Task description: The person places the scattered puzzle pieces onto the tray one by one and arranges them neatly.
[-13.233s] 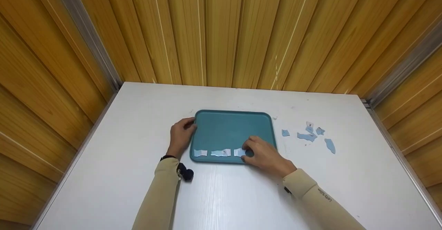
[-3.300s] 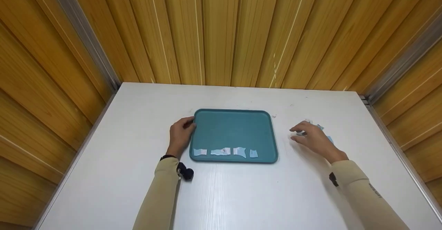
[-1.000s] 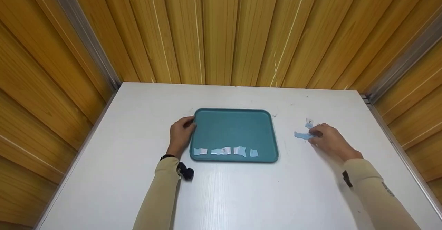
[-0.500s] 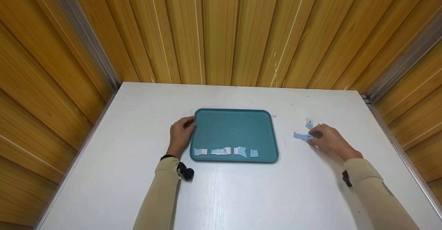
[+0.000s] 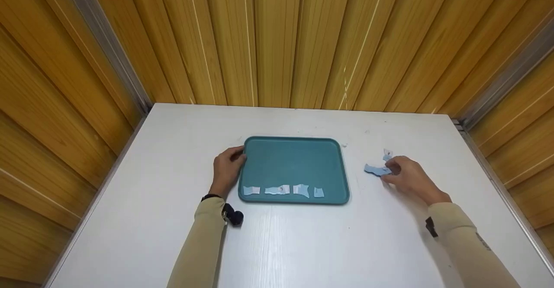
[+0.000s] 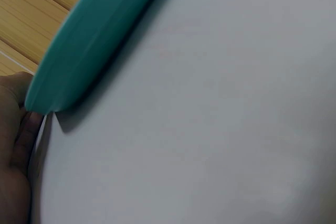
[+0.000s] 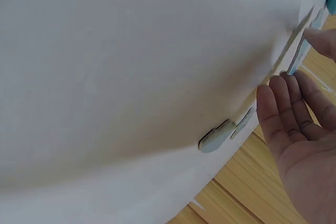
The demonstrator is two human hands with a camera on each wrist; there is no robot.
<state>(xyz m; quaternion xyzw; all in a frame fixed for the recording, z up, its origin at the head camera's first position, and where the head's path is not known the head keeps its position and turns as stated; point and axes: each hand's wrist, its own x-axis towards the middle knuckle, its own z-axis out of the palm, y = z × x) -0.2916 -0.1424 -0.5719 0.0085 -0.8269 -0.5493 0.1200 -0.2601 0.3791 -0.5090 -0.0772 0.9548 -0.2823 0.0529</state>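
A teal tray (image 5: 294, 162) lies on the white table. My left hand (image 5: 226, 170) is at its left side, thumb and fingertips gripping the rim; the left wrist view shows the fingers close round the tray's edge (image 6: 89, 45). To the right of the tray, my right hand (image 5: 411, 177) pinches a long, jagged light-blue piece (image 5: 375, 170) between thumb and fingers, its right end hidden by them. In the right wrist view this thin flat piece (image 7: 299, 53) is tilted up at the thumb. A small white-and-blue piece (image 5: 388, 154) lies just beyond the fingers.
Several similar pieces (image 5: 277, 189) lie in a row along the tray's near edge. Two more loose pieces (image 7: 216, 136) show on the table beside the right hand, hidden behind it in the head view. Wood-patterned walls (image 5: 277, 41) stand behind and at both sides.
Earlier my right hand was over the tray's row, which has since gained a small piece. Now it has tilted and drawn the long piece slightly left. The left hand stays put.
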